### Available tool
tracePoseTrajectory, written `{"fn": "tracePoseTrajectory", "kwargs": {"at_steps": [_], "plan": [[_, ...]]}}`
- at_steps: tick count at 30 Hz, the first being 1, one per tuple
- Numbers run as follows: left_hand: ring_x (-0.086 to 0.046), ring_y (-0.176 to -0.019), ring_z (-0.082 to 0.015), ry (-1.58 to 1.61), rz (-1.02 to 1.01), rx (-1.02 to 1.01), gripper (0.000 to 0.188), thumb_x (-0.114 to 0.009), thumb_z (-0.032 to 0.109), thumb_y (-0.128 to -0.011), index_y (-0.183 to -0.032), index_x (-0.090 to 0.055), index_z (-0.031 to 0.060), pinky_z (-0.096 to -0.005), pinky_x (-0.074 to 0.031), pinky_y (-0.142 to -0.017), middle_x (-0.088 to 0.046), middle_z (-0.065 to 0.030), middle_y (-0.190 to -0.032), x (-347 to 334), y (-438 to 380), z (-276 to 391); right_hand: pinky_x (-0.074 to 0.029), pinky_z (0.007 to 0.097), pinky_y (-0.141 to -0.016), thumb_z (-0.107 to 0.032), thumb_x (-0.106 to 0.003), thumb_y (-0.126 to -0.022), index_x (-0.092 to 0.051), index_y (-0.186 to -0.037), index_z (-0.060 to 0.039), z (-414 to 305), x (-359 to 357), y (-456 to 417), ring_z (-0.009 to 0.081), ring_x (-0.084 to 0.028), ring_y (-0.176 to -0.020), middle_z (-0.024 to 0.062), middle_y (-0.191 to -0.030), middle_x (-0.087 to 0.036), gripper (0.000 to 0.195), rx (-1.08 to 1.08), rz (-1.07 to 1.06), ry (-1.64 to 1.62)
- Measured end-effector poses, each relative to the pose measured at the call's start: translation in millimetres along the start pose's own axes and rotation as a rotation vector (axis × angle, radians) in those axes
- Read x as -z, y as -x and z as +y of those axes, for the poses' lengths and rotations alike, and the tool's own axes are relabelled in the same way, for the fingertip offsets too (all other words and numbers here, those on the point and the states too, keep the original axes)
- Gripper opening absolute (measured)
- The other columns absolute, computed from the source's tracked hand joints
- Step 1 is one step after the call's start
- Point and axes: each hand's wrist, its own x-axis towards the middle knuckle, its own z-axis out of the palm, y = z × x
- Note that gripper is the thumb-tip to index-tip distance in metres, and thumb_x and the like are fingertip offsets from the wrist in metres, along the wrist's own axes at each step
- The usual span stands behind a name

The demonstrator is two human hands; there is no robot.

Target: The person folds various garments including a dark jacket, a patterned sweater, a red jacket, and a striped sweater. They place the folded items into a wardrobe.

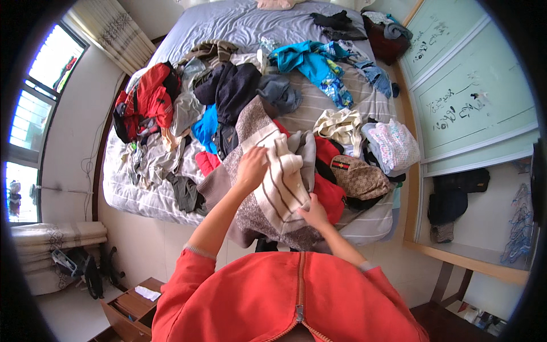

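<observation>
A knitted sweater in brown, grey and cream with thin dark stripes (280, 184) lies spread over the near edge of the bed, part of it hanging down. My left hand (253, 167) rests on its cream part, fingers partly hidden in the folds. At the cream part's lower right, my right hand (315, 212) pinches the knit between thumb and fingers. Red clothing (329, 196) and a grey garment (305, 149) lie just right of the sweater. Beyond it is a dark knitted garment (235, 87).
Heaped clothes cover much of the bed (141, 205), with a red jacket (149, 98) at left and a blue jacket (299, 57) farther back. A folded pastel knit (395, 143) and a patterned brown bag or garment (359, 177) lie right. An open wooden drawer unit (128, 312) stands lower left.
</observation>
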Motion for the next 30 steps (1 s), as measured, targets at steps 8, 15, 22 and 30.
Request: {"fn": "tracePoseTrajectory", "kwargs": {"at_steps": [8,15,22,30], "plan": [[-0.017,-0.132,-0.0259,0.043,-0.663,-0.075,0.071,-0.035,0.065,-0.081,-0.129,-0.039,0.0131,-0.0552,-0.007,-0.103,-0.039,-0.0094,-0.132,-61.2,-78.0,20.4,-0.046,0.0366,-0.07,-0.013,-0.059,-0.075,-0.053,-0.096,0.0017,-58.6,87.7,80.2,0.0315,-0.06,-0.081,0.0216,-0.088,-0.058,0.026,0.115,-0.057,-0.073],[-0.047,-0.112,-0.0309,0.153,-1.303,-0.191,0.091,-0.026,0.078,-0.073,-0.107,-0.06,0.0016,-0.0407,-0.03,-0.097,-0.054,-0.0196,-0.114,-52.1,-98.4,104.2,-0.044,0.0229,-0.073,-0.011,-0.066,-0.077,-0.059,-0.1,0.0007,-80.8,196.1,118.5,0.006,-0.052,-0.083,0.0007,-0.088,-0.06,0.026,0.112,0.119,-0.477],[-0.056,-0.073,-0.0212,0.087,-0.885,-0.425,0.048,-0.06,0.047,-0.075,-0.083,-0.063,-0.0006,-0.0361,-0.042,-0.064,-0.061,-0.0147,-0.081,93.9,-132.0,95.3,-0.041,0.0215,-0.072,-0.019,-0.064,-0.081,-0.059,-0.094,0.0021,-110.6,283.4,85.7,0.0054,-0.049,-0.079,-0.0003,-0.084,-0.059,0.025,0.217,-0.016,-0.187],[-0.055,-0.078,-0.0144,0.059,0.164,-0.453,0.048,-0.07,0.028,-0.073,-0.11,-0.052,0.0027,-0.0285,-0.046,-0.07,-0.06,-0.0106,-0.084,329.0,-159.9,86.8,-0.043,0.0242,-0.078,-0.017,-0.062,-0.081,-0.058,-0.104,-0.0001,-260.1,360.0,-15.6,0.0095,-0.054,-0.086,0.0068,-0.095,-0.063,0.029,0.862,0.421,0.017]]}}
